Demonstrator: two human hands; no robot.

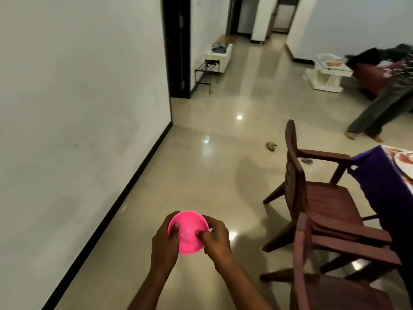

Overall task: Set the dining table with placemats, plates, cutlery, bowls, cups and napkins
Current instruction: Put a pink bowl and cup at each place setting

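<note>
Two hands meet on one pink bowl (188, 232), low in view at about 6 o'clock, carried over the floor (201, 175) and well apart from the bench. Left hand (164, 241): fingers curled round the bowl's 9 o'clock rim, thumb lying inside the hollow. Bowl itself: looks like thin moulded plastic, so judged light, stiff, unlikely to break if dropped; glossy surface may be a little slippery. Whether it is one bowl or a nested stack, cannot tell. Right hand (214, 237): pinches the 3 o'clock rim, thumb inside, fingers behind. Best hold is as now, at the rim on opposite sides; one hand at the rim would probably do, given the weight. Further right, two brown chairs (312, 193) stand beside the bench. Bench (380, 186) at 3 o'clock, draped in purple cloth, with the edge of a patterned plate (405, 163) just showing at the frame's edge. Another person's legs (375, 115) stand at 2 o'clock, far off.
</note>
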